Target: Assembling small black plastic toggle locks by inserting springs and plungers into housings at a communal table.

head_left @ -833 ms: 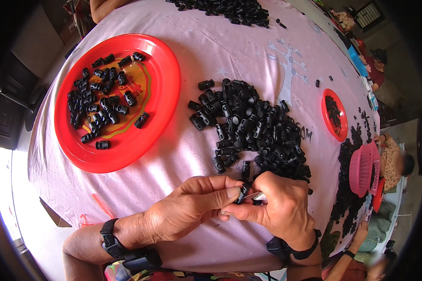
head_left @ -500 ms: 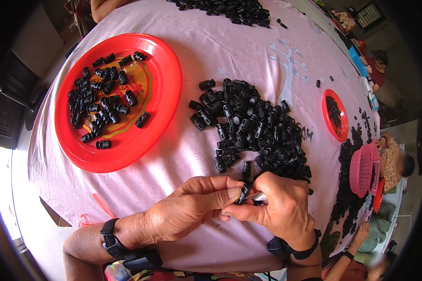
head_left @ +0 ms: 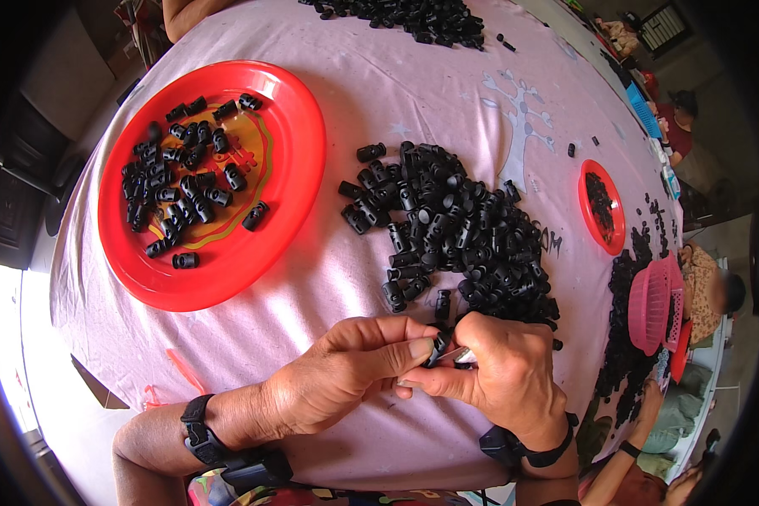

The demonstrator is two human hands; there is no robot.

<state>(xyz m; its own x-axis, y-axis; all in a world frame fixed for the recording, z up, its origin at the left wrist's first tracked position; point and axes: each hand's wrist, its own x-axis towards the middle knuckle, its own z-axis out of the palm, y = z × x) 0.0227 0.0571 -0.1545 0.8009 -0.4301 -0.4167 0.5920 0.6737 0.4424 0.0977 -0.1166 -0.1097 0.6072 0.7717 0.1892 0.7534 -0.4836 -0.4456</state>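
Two grips are mine, and they almost meet. My left grip [head_left: 350, 371] is narrow, with thumb and finger pinching a small black piece [head_left: 439, 344]. My right grip [head_left: 510, 367] is curled tight on a thin, pale tool [head_left: 460, 357]. Its tip points at the black piece, but I cannot tell if they touch. Each wrist has a black band, the left band [head_left: 201, 430] and the right band [head_left: 555, 453].

To the left of my left grip lies a pinkish-red strip [head_left: 183, 369]. Just past both grips is a big pile of black pieces [head_left: 472, 228] on the worktop [head_left: 354, 291], which wears a pink cloth. Past my left grip, off to the left, sits a big red plate [head_left: 299, 160] with more black pieces on it.

Out to the right of my right grip are a pink basket [head_left: 647, 312] and, a bit farther off, a small red plate [head_left: 619, 215] holding dark bits. Farthest ahead of my grips, there is another black heap [head_left: 426, 18], and somebody's arm [head_left: 192, 17] is by the edge.
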